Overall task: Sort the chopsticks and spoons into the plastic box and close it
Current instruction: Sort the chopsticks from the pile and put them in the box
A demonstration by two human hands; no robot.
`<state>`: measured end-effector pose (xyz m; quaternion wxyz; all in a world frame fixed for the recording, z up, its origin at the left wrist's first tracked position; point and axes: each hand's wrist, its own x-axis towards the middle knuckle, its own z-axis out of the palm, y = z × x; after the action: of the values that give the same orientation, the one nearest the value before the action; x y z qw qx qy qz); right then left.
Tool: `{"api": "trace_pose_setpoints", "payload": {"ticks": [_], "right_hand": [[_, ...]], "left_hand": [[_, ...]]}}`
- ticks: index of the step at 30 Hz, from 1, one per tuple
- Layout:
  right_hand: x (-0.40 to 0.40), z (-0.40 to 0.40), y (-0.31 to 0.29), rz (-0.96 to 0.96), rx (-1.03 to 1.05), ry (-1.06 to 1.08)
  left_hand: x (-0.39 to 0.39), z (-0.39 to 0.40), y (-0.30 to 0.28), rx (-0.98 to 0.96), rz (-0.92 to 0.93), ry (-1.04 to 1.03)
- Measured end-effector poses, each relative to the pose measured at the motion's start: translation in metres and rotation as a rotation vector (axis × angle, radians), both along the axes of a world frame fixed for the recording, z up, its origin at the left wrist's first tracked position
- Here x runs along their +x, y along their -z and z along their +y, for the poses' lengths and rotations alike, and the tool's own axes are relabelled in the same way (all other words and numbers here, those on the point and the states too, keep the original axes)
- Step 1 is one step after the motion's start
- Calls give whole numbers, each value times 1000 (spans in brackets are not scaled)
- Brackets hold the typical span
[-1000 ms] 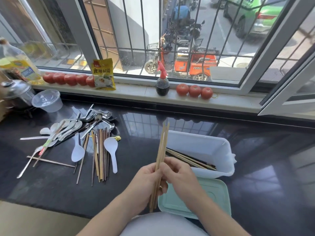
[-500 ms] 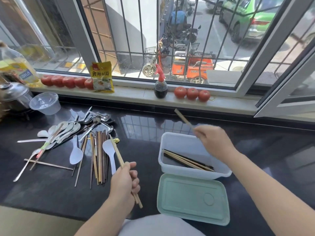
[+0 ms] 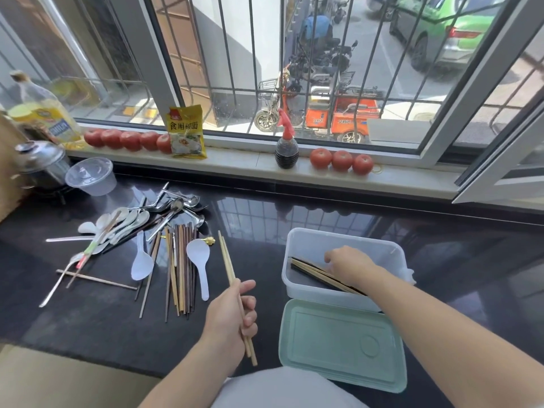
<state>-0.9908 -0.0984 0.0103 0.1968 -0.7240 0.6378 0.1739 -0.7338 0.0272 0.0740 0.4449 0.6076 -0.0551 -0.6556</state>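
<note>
My left hand (image 3: 229,316) grips a pair of pale bamboo chopsticks (image 3: 226,257), tips pointing away, just left of the clear plastic box (image 3: 344,234). My right hand (image 3: 350,265) is down inside the box, its fingers curled on the far end of the chopsticks (image 3: 318,275) lying there. The pale green lid (image 3: 341,343) lies flat in front of the box. To the left a loose pile of dark and pale chopsticks (image 3: 182,269) lies with white plastic spoons (image 3: 141,265), ceramic spoons (image 3: 126,222) and metal spoons (image 3: 176,204).
On the black counter (image 3: 456,275) at the far left stand a clear plastic bowl (image 3: 91,176) and a metal pot (image 3: 41,163). The sill holds tomatoes (image 3: 126,139), a yellow packet (image 3: 186,132), a sauce bottle (image 3: 286,148) and an oil bottle (image 3: 41,113).
My hands split apart from holding the chopsticks together. My right hand carried one over the box and lowered into it; my left hand stayed left of the box with the others.
</note>
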Motion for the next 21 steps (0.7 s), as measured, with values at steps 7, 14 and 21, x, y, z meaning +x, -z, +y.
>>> {"api": "trace_pose_setpoints", "payload": {"ticks": [7, 14, 21], "right_hand": [[33, 68, -57, -774, -252, 522], [83, 136, -85, -1403, 57, 761], [25, 108, -119, -1548, -240, 869]], "left_hand": [[-6, -3, -6, -126, 122, 171], [-33, 4, -13, -272, 6, 677], [-30, 1, -7, -290, -90, 660]]}}
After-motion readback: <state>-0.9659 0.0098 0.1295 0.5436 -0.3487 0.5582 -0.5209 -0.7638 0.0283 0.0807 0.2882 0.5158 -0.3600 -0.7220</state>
